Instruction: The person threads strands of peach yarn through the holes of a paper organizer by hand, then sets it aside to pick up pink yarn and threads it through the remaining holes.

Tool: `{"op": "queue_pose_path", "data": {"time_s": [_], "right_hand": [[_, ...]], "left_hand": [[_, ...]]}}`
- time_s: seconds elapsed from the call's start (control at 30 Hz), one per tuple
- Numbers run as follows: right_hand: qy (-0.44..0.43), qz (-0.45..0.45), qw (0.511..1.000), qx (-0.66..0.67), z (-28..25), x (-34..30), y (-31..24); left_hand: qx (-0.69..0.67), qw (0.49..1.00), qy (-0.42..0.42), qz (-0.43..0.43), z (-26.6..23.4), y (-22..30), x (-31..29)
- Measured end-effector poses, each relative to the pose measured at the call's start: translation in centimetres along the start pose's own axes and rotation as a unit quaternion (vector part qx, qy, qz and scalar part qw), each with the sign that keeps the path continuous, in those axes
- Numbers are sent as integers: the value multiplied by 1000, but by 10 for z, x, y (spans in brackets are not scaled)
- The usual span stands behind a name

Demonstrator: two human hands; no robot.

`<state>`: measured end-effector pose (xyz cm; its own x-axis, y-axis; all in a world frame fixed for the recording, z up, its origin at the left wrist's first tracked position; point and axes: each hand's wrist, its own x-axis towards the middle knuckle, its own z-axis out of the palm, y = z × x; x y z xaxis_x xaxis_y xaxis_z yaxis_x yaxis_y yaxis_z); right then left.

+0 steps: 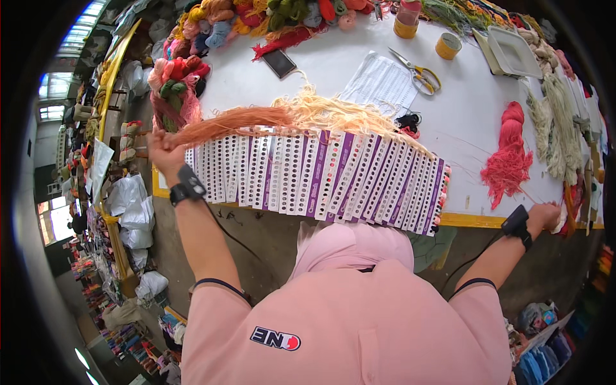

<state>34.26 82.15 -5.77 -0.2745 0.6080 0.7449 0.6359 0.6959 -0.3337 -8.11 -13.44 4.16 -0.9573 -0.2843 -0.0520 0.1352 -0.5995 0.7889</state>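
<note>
My left hand (pixel 165 151) is closed around the end of a rust-orange hank of thread (pixel 234 123). The hank stretches to the right along the top of a row of punched white and purple thread cards (pixel 314 173). Beyond the cards' far ends, loose cream threads (pixel 330 108) lie in a tangled heap. Out at the right edge of the table, the fingers of my right hand (pixel 544 216) are drawn together; what they hold, if anything, is too small to make out. A coral-pink skein (pixel 510 157) lies just beyond that hand, its loose ends spreading toward me.
On the white table (pixel 459 122) are a printed sheet (pixel 378 82), yellow-handled scissors (pixel 420 76), a phone (pixel 279 63), a tape roll (pixel 448 46) and a plastic tray (pixel 513 52). Coloured skeins (pixel 218 32) pile along the far edge; pale hanks (pixel 564 141) hang at the right.
</note>
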Motion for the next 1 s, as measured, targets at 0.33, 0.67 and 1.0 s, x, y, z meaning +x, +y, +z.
{"op": "queue_pose_path", "data": {"time_s": [0.33,0.67,1.0], "right_hand": [[-681,82,585,432,17,-210,-460],[-623,-162,643,415,46,-235,-479],[-770,14,486,414,50,-216,-479]], "left_hand": [[685,645,-328,-84,143,-278,-175],[381,804,-231,-394,140,-270,-188],[316,815,-266,-407,136,-273,-184]]}}
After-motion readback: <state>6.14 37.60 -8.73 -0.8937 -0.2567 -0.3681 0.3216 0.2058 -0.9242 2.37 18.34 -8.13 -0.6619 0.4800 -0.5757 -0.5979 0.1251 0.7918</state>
